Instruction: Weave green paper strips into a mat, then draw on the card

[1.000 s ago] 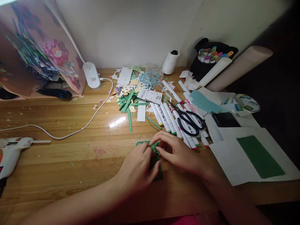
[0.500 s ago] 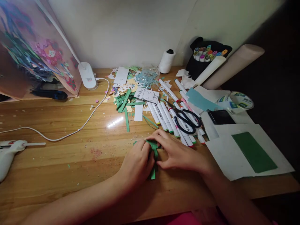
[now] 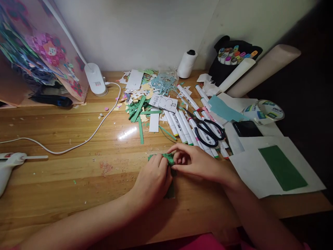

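Both my hands meet over a small piece of green paper [image 3: 168,158] on the wooden desk [image 3: 65,180], near its front middle. My left hand [image 3: 154,180] lies on the paper with its fingers curled, pinching its top edge. My right hand [image 3: 197,162] pinches the same green paper from the right, thumb and forefinger pressed together on a fold. A darker part of the paper shows under my left hand's fingers.
Black-handled scissors [image 3: 208,130] lie on a row of white markers [image 3: 182,125] just behind my right hand. Paper scraps [image 3: 145,100], a lamp base [image 3: 95,79] with its cable, a glue gun [image 3: 9,163], a tape roll [image 3: 264,111], and white sheets with a green rectangle [image 3: 282,167] surround them.
My fingers have worked the green paper tighter into a fold; the strip that stuck out below my left hand is tucked back. The view shifted slightly.
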`<state>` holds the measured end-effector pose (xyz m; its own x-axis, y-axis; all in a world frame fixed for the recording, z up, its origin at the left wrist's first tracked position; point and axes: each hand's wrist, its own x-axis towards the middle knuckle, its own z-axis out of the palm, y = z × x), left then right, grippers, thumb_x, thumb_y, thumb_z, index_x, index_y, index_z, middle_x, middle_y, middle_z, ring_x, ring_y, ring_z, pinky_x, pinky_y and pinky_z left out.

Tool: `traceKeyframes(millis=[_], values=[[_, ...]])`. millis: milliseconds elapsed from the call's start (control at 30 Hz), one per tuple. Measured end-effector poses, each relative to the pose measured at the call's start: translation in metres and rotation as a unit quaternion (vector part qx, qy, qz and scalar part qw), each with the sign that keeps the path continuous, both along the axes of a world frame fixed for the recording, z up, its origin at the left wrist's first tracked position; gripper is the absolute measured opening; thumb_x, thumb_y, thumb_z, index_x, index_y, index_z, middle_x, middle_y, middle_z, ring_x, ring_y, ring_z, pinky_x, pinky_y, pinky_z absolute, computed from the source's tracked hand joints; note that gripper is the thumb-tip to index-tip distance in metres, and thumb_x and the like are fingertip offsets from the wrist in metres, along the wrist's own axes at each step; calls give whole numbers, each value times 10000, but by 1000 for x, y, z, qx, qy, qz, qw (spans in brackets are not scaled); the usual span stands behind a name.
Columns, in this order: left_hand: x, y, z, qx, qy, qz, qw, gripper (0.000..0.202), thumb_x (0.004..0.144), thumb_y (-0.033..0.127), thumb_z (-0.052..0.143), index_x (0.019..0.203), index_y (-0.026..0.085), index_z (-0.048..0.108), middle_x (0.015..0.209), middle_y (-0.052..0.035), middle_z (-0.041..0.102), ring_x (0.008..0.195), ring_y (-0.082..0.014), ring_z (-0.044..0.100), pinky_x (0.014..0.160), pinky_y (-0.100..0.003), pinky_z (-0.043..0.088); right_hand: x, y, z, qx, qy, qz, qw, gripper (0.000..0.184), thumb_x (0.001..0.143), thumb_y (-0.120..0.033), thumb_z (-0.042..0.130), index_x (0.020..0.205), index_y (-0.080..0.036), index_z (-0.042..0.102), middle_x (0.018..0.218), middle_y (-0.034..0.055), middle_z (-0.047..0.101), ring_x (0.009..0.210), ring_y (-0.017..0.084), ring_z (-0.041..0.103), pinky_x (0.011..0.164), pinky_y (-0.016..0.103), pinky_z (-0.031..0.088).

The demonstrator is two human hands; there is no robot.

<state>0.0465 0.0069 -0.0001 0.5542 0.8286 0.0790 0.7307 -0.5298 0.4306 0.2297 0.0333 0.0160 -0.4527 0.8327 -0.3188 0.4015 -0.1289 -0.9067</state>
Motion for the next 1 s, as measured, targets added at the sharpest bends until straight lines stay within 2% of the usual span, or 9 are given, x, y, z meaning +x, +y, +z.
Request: traceKeyframes(millis=[133, 233, 333, 433, 533, 800, 900, 1000], values=[[0, 0, -1, -13, 10, -12, 1000, 101, 845, 108, 433, 796, 183, 480, 810, -70, 557, 716, -222, 532, 611, -342, 496, 2, 4, 3, -78, 52, -56, 994, 264, 817, -341, 629, 1021, -178, 590, 759, 3, 680, 756, 139, 634, 710, 255, 473], [-1, -1, -1, -25, 8, -15, 1000, 103, 850, 108, 424, 812, 174, 494, 831, -82, 559, 750, -232, 533, 648, -355, 496, 3, 7, 6, -106, 84, -76, 988, 364, 893, -482, 483, 997, -158, 616, 779, 38, 717, 716, 132, 644, 691, 254, 478], [-1, -1, 1, -39, -13, -20, 999, 100, 877, 142, 412, 846, 163, 506, 846, -84, 554, 770, -231, 530, 674, -354, 489, 4, 9, 7, -104, 89, -104, 985, 440, 905, -524, 429, 1022, -145, 620, 797, 62, 731, 705, 135, 651, 656, 247, 477], [-1, -1, 2, -48, -32, -28, 998, 118, 894, 171, 396, 842, 161, 502, 836, -76, 537, 755, -223, 522, 659, -345, 478, 4, 10, 6, -104, 78, -118, 984, 390, 882, -490, 490, 1003, -144, 624, 814, 68, 730, 723, 144, 658, 601, 232, 452], [-2, 0, 0, -44, -23, -26, 998, 157, 918, 155, 371, 831, 165, 501, 833, -64, 533, 747, -211, 521, 656, -329, 471, 3, 9, 6, -98, 74, -105, 987, 317, 865, -437, 533, 964, -154, 634, 824, 59, 721, 742, 148, 660, 596, 231, 438], [-1, 1, -6, 11, 16, -14, 1000, 152, 924, 160, 468, 774, 178, 479, 779, -31, 526, 677, -184, 515, 603, -294, 455, 2, 5, 5, -59, 34, -78, 995, 250, 915, -398, 476, 865, -179, 587, 786, 33, 699, 775, 159, 653, 629, 249, 436], [-1, 2, -5, -8, 2, -5, 1000, 131, 916, 183, 506, 788, 178, 475, 796, -27, 529, 696, -182, 519, 612, -293, 458, 3, 4, 4, -34, 18, -63, 997, 183, 903, -331, 493, 840, -182, 580, 773, 15, 681, 754, 148, 630, 680, 260, 447], [-1, 2, -5, -17, -13, -1, 1000, 121, 923, 187, 495, 804, 180, 473, 802, -22, 529, 701, -179, 517, 620, -291, 456, 4, 2, 4, 6, -18, -33, 999, 86, 847, -231, 542, 881, -190, 610, 798, 1, 668, 727, 137, 600, 654, 250, 439]])
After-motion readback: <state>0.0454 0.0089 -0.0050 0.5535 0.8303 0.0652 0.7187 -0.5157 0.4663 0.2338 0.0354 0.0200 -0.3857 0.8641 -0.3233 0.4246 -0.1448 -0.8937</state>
